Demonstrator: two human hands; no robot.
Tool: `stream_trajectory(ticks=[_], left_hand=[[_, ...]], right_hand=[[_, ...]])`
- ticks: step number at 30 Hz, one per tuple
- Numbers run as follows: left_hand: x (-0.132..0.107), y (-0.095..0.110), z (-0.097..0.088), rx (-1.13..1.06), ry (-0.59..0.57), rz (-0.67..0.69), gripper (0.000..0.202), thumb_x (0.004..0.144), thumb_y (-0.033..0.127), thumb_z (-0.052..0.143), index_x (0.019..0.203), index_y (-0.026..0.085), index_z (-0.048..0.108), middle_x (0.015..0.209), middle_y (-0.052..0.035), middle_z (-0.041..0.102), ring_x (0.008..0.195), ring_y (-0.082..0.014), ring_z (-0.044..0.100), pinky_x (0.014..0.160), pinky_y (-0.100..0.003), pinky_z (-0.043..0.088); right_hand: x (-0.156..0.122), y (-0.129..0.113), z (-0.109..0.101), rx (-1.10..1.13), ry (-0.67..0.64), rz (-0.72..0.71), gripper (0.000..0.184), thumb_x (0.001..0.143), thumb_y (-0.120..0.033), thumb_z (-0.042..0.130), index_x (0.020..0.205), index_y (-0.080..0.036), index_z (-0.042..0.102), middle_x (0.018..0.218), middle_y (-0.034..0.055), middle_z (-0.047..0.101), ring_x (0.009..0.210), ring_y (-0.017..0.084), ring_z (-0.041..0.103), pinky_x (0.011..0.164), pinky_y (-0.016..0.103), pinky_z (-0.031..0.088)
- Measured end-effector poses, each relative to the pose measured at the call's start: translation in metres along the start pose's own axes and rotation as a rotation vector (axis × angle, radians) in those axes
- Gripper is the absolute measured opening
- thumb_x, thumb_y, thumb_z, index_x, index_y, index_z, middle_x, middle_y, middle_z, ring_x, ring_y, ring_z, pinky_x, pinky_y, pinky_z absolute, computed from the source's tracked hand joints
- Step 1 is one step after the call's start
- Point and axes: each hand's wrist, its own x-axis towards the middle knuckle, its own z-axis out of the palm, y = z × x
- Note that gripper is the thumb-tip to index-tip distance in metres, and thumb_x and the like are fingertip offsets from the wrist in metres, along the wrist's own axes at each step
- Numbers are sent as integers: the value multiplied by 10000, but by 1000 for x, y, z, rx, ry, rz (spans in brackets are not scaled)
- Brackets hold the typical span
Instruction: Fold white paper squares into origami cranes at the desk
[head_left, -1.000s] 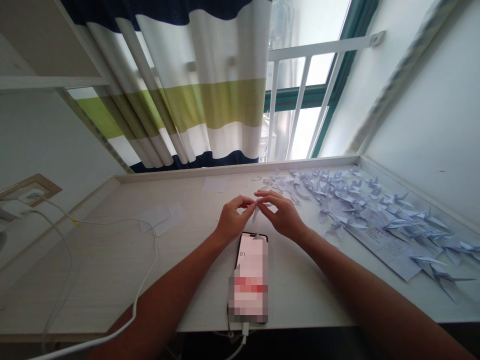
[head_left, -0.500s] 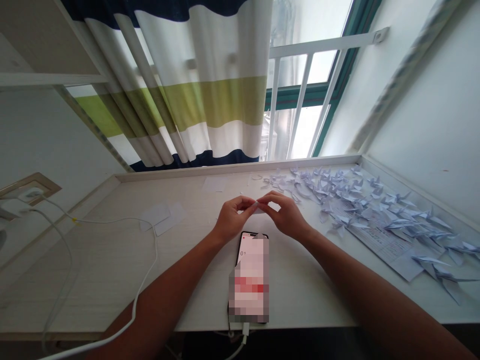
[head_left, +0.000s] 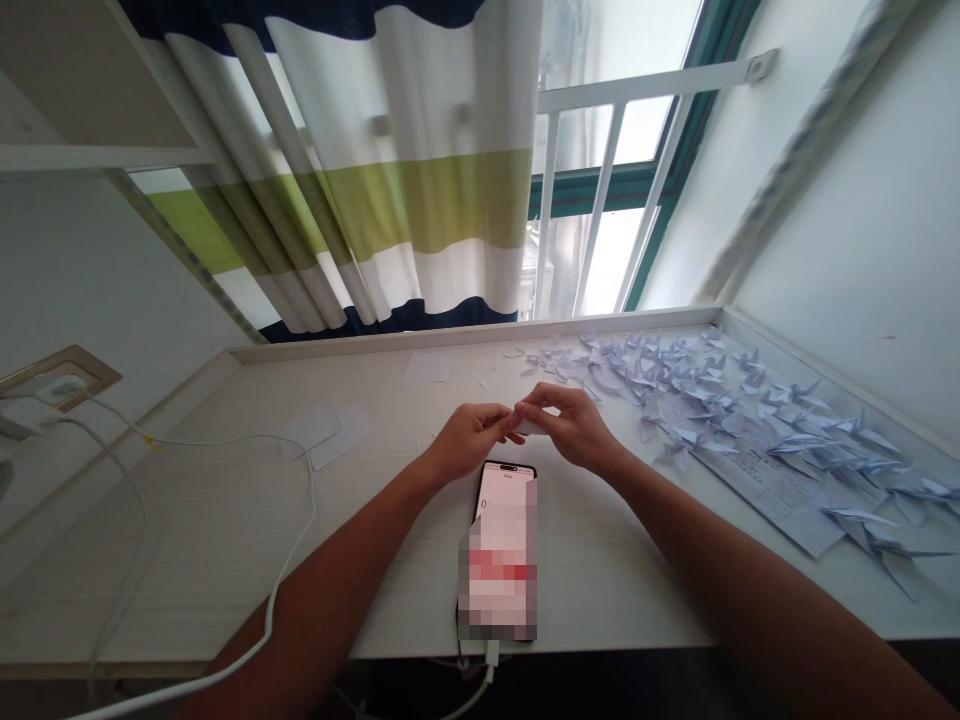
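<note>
Above the desk, just beyond the phone, my left hand [head_left: 471, 440] and my right hand [head_left: 564, 425] meet at the fingertips. Between them they pinch a small piece of white paper [head_left: 531, 427], mostly covered by the fingers, so its folds do not show. My right thumb and forefinger are closed on it, and my left fingers press against its near left side. To the right lie many folded paper cranes [head_left: 660, 375], heaped and spread along the desk's right side. The phone [head_left: 504, 530] lies face up below my hands, its screen lit and partly blurred.
Flat paper sheets [head_left: 330, 437] lie at the left, another sheet [head_left: 429, 366] at the back. A printed sheet [head_left: 780, 500] sits under some cranes. A white cable [head_left: 312, 490] loops across the left of the desk. A raised ledge [head_left: 375, 343] edges the desk's back.
My left fingers have shifted from a fingertip pinch at the paper's top to its lower left side, with fingertips now reaching beneath. The hands stay over the same spot.
</note>
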Motion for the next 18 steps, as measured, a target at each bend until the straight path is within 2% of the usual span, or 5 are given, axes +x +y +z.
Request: stream_trajectory(ticks=[3,6,11,16,18], left_hand=[[1,0,-1,-45,42,-34,422,938,538,645,979,136,770,866,-113,807,794,-228,778,702,-305,559],[2,-1,-3,-122,92,-58,429,912,540,682,951,120,761,864,-130,806,749,-229,779,654,-291,545],[3,-2,-6,-217,19,-121,462,890,571,698,979,119,744,897,-148,806,728,-240,786,618,-291,541],[3,-3,-5,-199,64,-111,490,879,602,694,969,121,723,858,-146,803,690,-238,780,608,-302,545],[4,-5,-5,-190,84,-88,485,883,604,689,966,127,717,876,-145,805,705,-234,779,623,-305,542]], right_hand=[[1,4,1,56,-14,38,337,955,-468,616,795,-184,702,746,31,707,666,158,620,617,289,469],[0,7,-1,-69,-36,34,323,969,-439,595,790,-185,687,703,21,692,619,148,605,614,289,464],[-1,10,-2,-199,-24,20,319,978,-410,578,765,-188,663,595,0,640,541,139,577,563,278,451],[1,11,-2,52,-88,125,447,950,-587,587,787,-178,658,593,-2,629,482,126,570,474,255,457],[2,12,-6,168,-129,143,479,943,-624,581,837,-168,684,629,3,649,490,119,583,491,256,484]])
